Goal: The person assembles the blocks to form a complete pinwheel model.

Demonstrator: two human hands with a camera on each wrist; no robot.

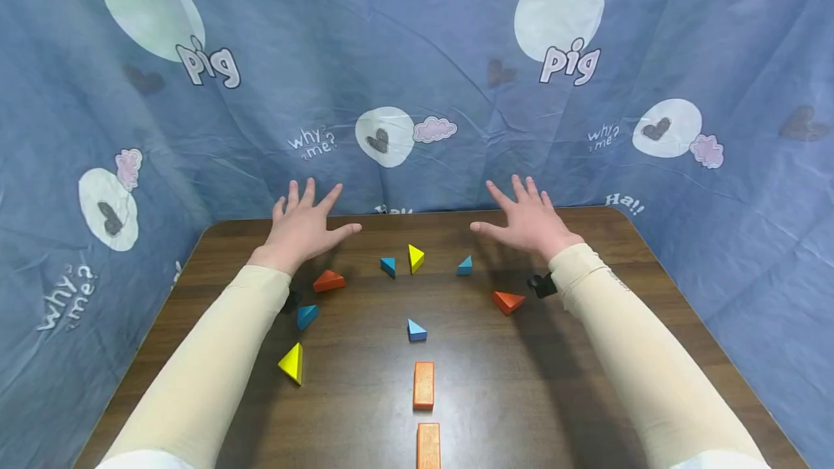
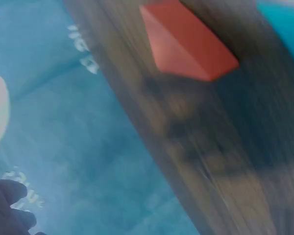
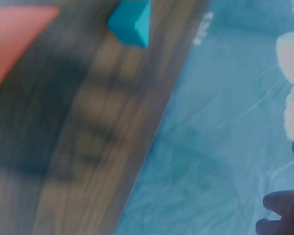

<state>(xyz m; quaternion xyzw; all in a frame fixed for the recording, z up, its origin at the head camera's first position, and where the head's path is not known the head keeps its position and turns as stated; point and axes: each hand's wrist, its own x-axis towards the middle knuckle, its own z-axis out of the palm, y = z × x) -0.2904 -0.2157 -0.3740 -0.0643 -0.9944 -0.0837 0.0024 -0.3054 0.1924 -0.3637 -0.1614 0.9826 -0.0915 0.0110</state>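
Observation:
My left hand (image 1: 302,232) hovers over the far left of the table, fingers spread and holding nothing. A red triangular block (image 1: 329,281) lies just nearer than it, with a blue triangular block (image 1: 308,316) close by. On the other side my right hand (image 1: 529,224) is likewise spread and bare, above the far right edge. Nearest to it are a small blue triangular block (image 1: 465,266) and a red triangular block (image 1: 508,302). Fingertips (image 2: 10,192) show at the lower left of the left wrist view; the right wrist view catches fingertips (image 3: 279,201) at its lower right.
Between the hands lie a yellow triangle (image 1: 415,259) and a blue one (image 1: 389,267). Another blue triangle (image 1: 417,331) sits mid-table, before two orange rectangular blocks (image 1: 423,386) in line. A second yellow triangle (image 1: 292,364) is beside the left sleeve. Blue printed cloth (image 1: 423,42) hangs behind the wooden table.

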